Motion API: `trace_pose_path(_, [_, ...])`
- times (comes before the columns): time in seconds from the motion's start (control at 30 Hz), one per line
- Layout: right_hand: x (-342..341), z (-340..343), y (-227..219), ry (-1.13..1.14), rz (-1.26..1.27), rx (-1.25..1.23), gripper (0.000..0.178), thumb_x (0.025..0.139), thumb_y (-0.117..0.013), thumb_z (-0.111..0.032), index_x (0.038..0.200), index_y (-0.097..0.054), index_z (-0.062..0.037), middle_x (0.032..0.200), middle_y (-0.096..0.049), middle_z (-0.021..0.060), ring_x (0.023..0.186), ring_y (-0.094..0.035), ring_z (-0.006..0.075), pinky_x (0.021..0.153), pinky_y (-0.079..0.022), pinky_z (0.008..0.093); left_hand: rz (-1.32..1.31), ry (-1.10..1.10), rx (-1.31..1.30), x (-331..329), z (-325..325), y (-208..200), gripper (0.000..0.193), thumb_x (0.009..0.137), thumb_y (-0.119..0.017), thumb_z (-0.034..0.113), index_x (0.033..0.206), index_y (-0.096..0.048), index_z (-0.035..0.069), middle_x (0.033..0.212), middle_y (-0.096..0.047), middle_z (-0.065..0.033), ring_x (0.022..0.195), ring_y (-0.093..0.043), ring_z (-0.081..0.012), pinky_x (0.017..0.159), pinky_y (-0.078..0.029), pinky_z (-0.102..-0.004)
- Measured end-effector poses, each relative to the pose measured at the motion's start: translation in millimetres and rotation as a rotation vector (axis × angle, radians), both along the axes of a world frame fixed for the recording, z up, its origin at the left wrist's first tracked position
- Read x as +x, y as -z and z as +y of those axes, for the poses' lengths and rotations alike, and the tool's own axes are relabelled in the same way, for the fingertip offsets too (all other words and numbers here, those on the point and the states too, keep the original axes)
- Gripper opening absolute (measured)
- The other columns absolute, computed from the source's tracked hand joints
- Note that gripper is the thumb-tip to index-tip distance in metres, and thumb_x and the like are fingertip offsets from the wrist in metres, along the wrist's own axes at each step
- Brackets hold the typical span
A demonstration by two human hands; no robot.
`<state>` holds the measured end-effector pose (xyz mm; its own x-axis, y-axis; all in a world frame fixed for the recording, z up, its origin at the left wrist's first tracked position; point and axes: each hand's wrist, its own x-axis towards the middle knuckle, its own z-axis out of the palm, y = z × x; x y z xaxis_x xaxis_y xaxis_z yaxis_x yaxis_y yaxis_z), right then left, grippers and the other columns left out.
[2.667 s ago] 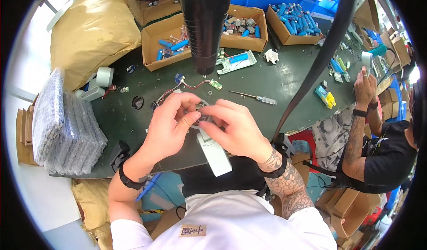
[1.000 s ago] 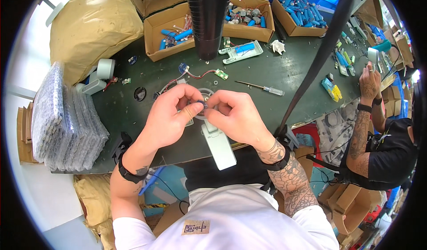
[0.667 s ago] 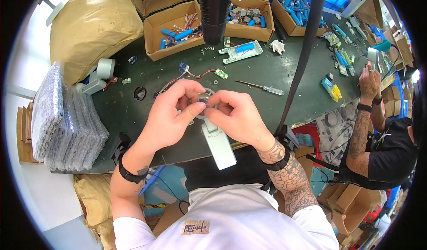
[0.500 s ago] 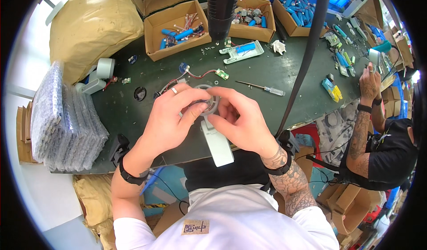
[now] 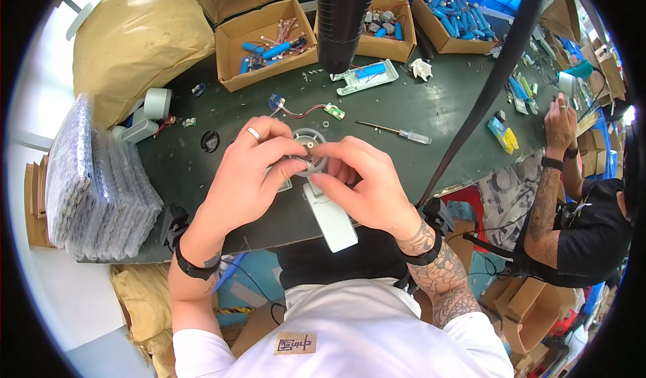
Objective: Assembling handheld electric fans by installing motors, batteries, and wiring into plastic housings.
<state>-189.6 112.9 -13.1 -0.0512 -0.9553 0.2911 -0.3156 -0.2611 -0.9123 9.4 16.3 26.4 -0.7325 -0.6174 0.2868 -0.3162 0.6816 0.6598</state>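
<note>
Working over the green bench (image 5: pixel 417 109), the person has 2 hands at the ring housing (image 5: pixel 309 140) of a pale handheld unit; its handle (image 5: pixel 334 223) points toward the lap. Right hand (image 5: pixel 370 186): thumb and index pinch the ring's right side, as far as visible. Left hand (image 5: pixel 245 176): thumb and index tips close together over the ring's inside; can't tell if anything's between them.

Handling, by judgement: light, stiff plastic, smooth enough to slip; small inner parts likely fragile. Best hold: outer rim plus handle, no squeezing across the middle.

Count: 1 ring housing, 1 handle, 1 screwdriver (image 5: pixel 412 136), 1 open shell half (image 5: pixel 351 81) with 1 blue cell (image 5: pixel 370 70) in it, 1 white irregular piece (image 5: pixel 421 70), 1 black round cap (image 5: pixel 210 142), 1 green board (image 5: pixel 335 111) wired to 1 blue round board (image 5: pixel 276 100). Nearest row: 3 open cardboard boxes (image 5: pixel 269 74); contents too jumbled to count.
</note>
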Motion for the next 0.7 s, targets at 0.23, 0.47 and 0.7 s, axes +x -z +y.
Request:
trace_pose_path(0.23, [1,-11,-3,0.051,0.052,-0.062,0.014,0.084,-0.078,-0.005,0.096,-0.071,-0.0029,0.077,-0.057,0.0058,0.063,-0.058,0.02,0.059,-0.048,0.0341,0.069,-0.069,0.233,-6,3,5,0.011,0.094,-0.072,0.004,0.104,-0.071,0.001,0.094,-0.061,-0.0082,0.077,-0.061,-0.0192,0.07,-0.05,-0.0309])
trace_pose_path(0.47, [-5,-19,-4,-0.022,0.091,-0.086,0.012,0.082,-0.076,0.0,0.092,-0.068,-0.0017,0.076,-0.053,0.0027,0.059,-0.051,0.0123,0.054,-0.04,0.0299,0.079,-0.045,0.227,-8,2,9,0.006,0.095,-0.069,0.001,0.099,-0.065,0.0,0.092,-0.06,-0.0081,0.076,-0.059,-0.02,0.069,-0.049,-0.0319])
trace_pose_path(0.7, [-5,-20,-10,-0.017,0.059,0.034,0.011,0.08,-0.074,-0.006,0.087,-0.066,-0.0013,0.075,-0.055,0.0069,0.062,-0.054,0.0203,0.058,-0.045,0.0358,0.124,-0.036,0.231,-9,0,14,0.005,0.096,-0.068,0.001,0.099,-0.064,0.0,0.092,-0.06,-0.0081,0.077,-0.059,-0.0202,0.069,-0.049,-0.0322])
